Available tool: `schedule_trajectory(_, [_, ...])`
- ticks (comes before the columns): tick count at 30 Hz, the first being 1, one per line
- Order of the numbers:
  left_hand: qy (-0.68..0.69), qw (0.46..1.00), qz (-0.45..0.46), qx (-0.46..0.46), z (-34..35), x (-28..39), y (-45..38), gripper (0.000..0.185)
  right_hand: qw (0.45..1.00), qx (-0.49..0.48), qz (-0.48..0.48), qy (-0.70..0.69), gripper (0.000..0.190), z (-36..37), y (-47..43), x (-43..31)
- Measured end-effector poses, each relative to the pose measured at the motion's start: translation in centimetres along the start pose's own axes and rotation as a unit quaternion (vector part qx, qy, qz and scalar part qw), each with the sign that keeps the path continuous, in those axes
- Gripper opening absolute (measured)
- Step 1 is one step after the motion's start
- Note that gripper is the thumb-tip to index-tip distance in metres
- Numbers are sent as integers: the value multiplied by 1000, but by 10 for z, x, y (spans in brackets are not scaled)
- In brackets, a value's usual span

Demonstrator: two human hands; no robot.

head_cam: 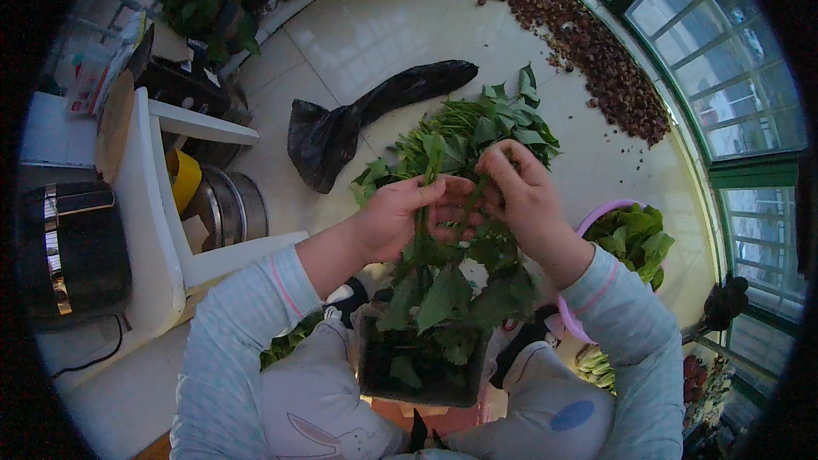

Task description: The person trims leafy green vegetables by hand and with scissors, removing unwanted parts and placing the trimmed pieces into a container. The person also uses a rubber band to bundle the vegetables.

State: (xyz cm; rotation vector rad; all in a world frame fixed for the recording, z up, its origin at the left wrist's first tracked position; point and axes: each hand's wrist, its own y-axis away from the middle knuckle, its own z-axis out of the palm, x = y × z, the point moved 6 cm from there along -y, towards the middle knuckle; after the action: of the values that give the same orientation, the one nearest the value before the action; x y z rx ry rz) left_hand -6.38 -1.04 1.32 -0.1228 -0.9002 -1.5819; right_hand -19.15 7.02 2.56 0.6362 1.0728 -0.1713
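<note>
My left hand point(406, 211) is closed around leafy green stems point(423, 236), the thumb on top, with broad leaves hanging below. Just to its right, my right hand point(521, 185) pinches part of the greens between thumb and fingers. Beneath both hands, between my feet, stands a dark square bin point(418, 377) with leaves in it and hanging over it. Beyond my hands a pile of leafy greens point(470, 121) lies on the tiled floor, its stems towards the left. A crumpled black plastic bag point(377, 102) lies beside that pile.
At right is a pink-purple basin point(573, 326) holding leafy greens point(632, 236). Brown nut-like pieces point(588, 45) spread along the windows. On the left, a white upturned stool or small table point(156, 204) stands by metal pots point(239, 207) and a black cooker point(77, 249). Potted plants point(204, 0) stand behind.
</note>
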Motion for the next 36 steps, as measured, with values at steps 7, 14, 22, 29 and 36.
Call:
schedule_trajectory(7, [42, 996, -22, -76, -2, -9, 0, 34, 992, 0, -26, 126, 25, 6, 3, -7])
schedule_trajectory(14, [-22, 998, -40, -52, -3, -9, -1, 43, 1000, -10, -3, 10, 27, 20, 3, -2])
schedule_trajectory(22, [76, 993, -70, -63, -5, -26, -6, 51, 974, 14, -94, 204, 21, 25, -2, 6])
schedule_trajectory(29, [-210, 972, -99, -23, 8, -27, -1, 35, 973, -71, -56, 214, 26, 21, -5, 11])
schedule_trajectory(36, [-196, 975, -90, -58, 9, -24, 2, 25, 967, -101, -157, 171, 34, 16, 7, -10])
